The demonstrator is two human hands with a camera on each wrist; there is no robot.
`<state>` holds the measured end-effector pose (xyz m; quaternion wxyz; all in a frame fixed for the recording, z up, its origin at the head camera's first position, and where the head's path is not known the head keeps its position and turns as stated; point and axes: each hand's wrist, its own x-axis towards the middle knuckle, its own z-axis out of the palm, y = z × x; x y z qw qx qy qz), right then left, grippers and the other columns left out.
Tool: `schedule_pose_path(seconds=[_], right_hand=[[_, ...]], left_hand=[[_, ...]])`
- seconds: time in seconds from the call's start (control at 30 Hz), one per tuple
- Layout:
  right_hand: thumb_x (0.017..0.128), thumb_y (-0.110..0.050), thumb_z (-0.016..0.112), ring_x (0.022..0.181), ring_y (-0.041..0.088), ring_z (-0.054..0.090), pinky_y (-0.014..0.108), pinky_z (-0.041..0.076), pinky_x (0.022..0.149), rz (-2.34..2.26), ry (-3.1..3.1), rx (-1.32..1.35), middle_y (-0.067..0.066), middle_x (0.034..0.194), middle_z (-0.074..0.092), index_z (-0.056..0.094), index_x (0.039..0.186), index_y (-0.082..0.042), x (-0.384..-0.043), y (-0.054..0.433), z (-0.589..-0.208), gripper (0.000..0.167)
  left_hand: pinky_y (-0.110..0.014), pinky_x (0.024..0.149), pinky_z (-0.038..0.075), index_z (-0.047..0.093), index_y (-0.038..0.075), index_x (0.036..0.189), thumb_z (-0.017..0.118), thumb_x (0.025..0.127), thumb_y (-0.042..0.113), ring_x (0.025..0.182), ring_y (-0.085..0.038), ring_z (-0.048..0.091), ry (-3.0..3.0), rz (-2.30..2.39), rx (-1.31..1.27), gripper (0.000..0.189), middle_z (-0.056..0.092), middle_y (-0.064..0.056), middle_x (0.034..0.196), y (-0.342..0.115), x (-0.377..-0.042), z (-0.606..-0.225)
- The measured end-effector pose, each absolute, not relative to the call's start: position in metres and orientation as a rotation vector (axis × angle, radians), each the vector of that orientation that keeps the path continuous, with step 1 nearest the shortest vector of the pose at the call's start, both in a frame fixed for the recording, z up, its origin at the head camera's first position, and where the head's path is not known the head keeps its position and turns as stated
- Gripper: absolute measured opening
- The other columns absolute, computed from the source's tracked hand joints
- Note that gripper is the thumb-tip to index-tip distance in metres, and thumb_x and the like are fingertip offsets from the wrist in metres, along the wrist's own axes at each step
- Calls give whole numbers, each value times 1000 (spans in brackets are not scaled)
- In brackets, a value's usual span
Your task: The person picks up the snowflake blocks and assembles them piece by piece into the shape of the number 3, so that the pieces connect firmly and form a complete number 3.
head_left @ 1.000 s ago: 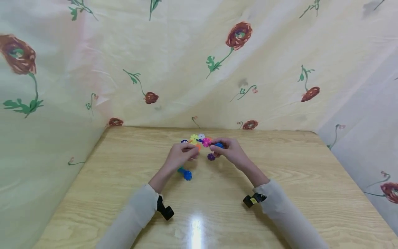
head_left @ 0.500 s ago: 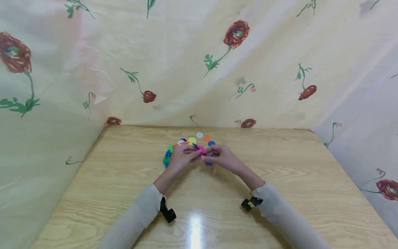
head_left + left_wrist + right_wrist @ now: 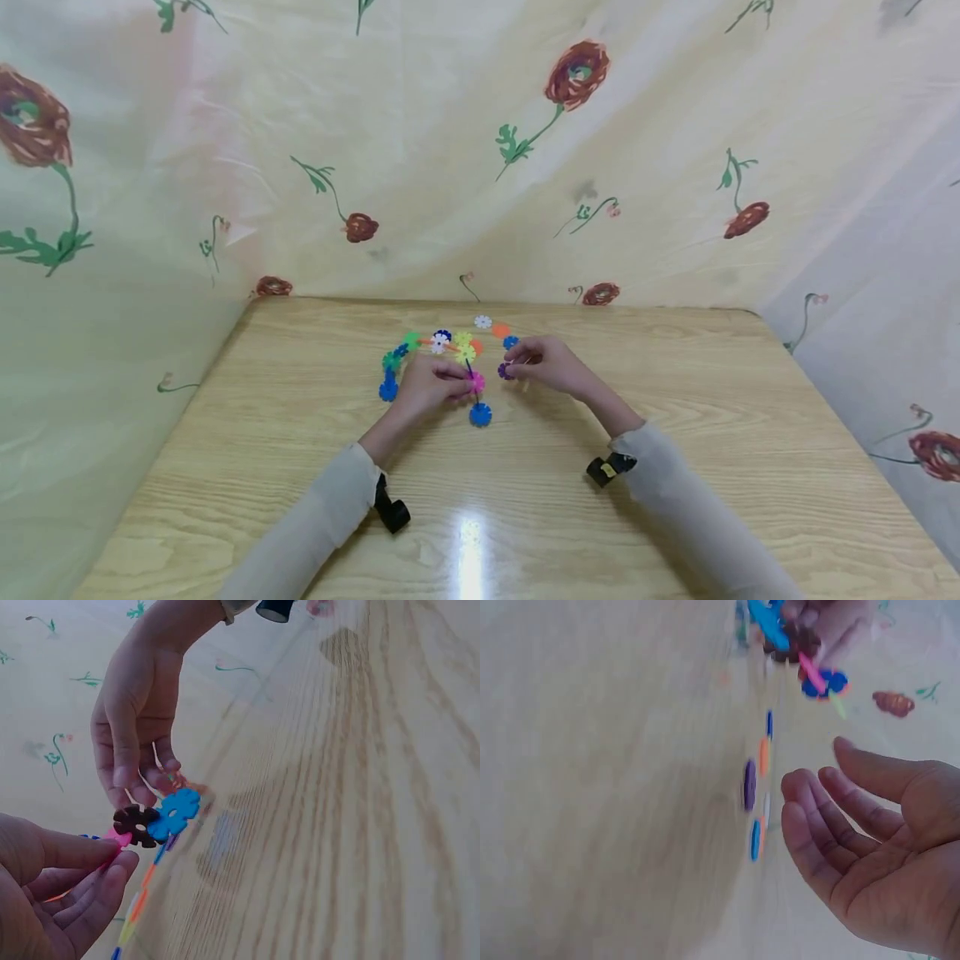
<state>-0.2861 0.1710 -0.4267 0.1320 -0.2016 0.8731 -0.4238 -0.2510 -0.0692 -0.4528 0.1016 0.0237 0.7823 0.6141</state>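
My left hand [image 3: 433, 383] pinches a pink snowflake disc [image 3: 477, 382] between thumb and fingers. The pink disc belongs to a chain of notched plastic discs. From it a dark brown disc [image 3: 135, 825] leads to a bright blue disc [image 3: 176, 814] at the near end. Beyond the pink one, the chain runs through a yellow disc [image 3: 465, 353] and a white disc [image 3: 439, 342] to a blue disc [image 3: 387, 390] at the left. My right hand [image 3: 549, 365] holds nothing, its fingers loosely bent beside a loose purple disc [image 3: 749, 785] on the table.
Several loose discs lie beyond the hands, among them a white disc [image 3: 483, 322], an orange disc [image 3: 501, 331] and a blue disc [image 3: 511, 342]. A floral cloth [image 3: 420, 167] hangs behind and beside the wooden table [image 3: 675, 400].
Both hands met at the pink disc half a second ago. Now the right hand has moved off to the right, and the bright blue disc hangs on the chain's near end.
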Motion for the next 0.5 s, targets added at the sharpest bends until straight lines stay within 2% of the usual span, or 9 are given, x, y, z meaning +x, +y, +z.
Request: schedule_pose_path(seconds=[0.2, 0.5], right_hand=[[94, -7, 71, 84, 18, 64, 25, 52, 70, -1007, 2623, -655, 14, 96, 72, 73, 113, 0, -303, 176, -428, 20], [90, -6, 76, 81, 20, 62, 26, 49, 70, -832, 2601, -701, 13, 89, 69, 73, 118, -1, -313, 167, -432, 28]], left_hand=[[-27, 66, 61, 81, 3, 95, 78, 87, 3, 70, -14, 73, 2397, 1705, 86, 8, 78, -11, 92, -71, -255, -452], [-25, 65, 59, 82, 6, 94, 81, 86, 6, 72, -12, 71, 2516, 1596, 199, 8, 78, -9, 95, -65, -263, -449]])
